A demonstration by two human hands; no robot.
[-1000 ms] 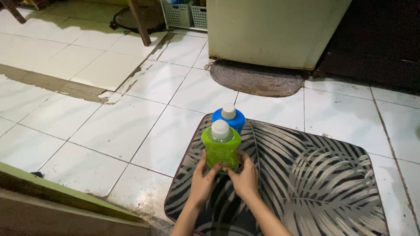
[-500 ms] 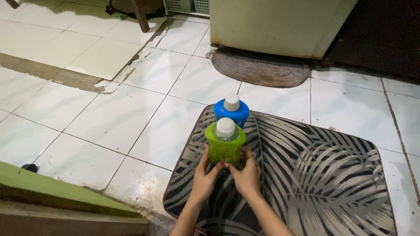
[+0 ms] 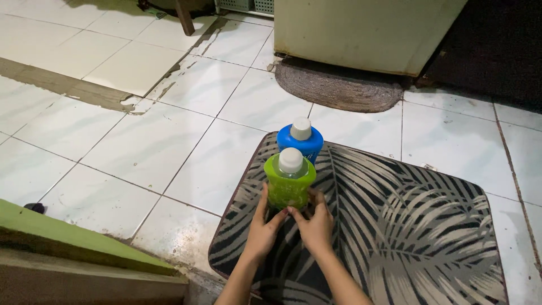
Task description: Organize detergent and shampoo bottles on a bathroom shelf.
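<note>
On the left edge of the leaf-print mat (image 3: 395,226), the green bottle (image 3: 288,189) stands upright, long axis vertical, white cap (image 3: 291,160) on top; it sits directly ahead of both hands, away from the person, so the grip comes at its base from the near side; left of the mat is bare white tiled floor (image 3: 141,152) with a cracked grout strip, and a green-edged step (image 3: 68,237) at the lower left corner.

Left hand (image 3: 263,229) cups the bottle's lower left side, fingers curled up along the wall, thumb tip pressed in at the front of the base; forearm runs down and slightly left to the frame bottom; partly closed round the bottle, not a full wrap.

Right hand (image 3: 317,225) mirrors it on the lower right side, fingers up along the wall, thumb meeting the left thumb near the base centre; forearm runs down-right; both hands about equally near, both touching the bottle, which rests on the mat rather than lifted, as far as the view shows.

Just behind the green bottle, touching or nearly so (cannot tell), a blue bottle (image 3: 300,142) with a white cap stands upright at the mat's far-left corner; further back lie an oval woven rug (image 3: 339,90) and a pale cabinet (image 3: 367,31).
</note>
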